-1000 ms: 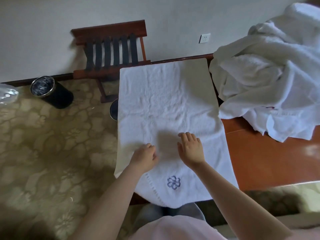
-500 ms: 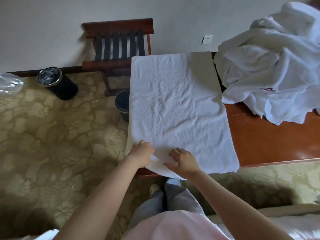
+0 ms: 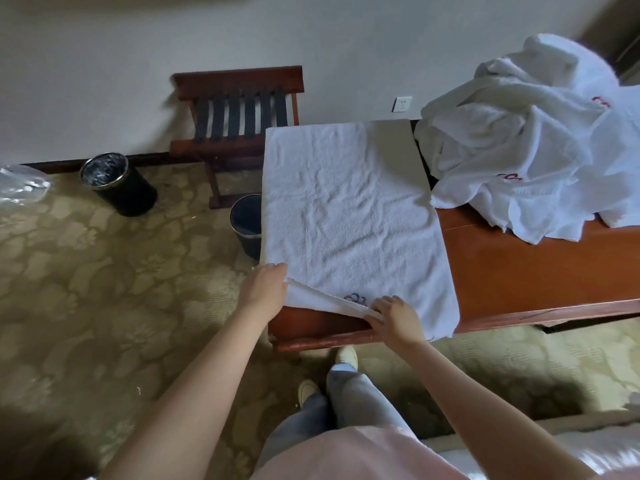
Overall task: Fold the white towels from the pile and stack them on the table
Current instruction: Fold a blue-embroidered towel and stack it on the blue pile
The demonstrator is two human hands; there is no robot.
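A white towel (image 3: 349, 216) lies spread lengthwise over the left end of the brown wooden table (image 3: 526, 265). Its near edge is lifted and turned back, showing a blue flower emblem (image 3: 355, 298). My left hand (image 3: 265, 289) grips the near left corner of that towel at the table's edge. My right hand (image 3: 396, 315) pinches the near edge further right, just beside the emblem. A loose pile of white towels (image 3: 533, 143) with red lettering sits heaped on the far right of the table.
A wooden luggage rack (image 3: 239, 112) stands against the wall behind the table. Two dark waste bins stand on the patterned carpet, one (image 3: 116, 183) at the left and one (image 3: 247, 223) beside the table. A wall socket (image 3: 401, 103) is above the table. My feet are under the table's near edge.
Both hands slid from the towel's middle to its near edge and took hold of it. The hanging end with the emblem has been lifted and folded back onto the table.
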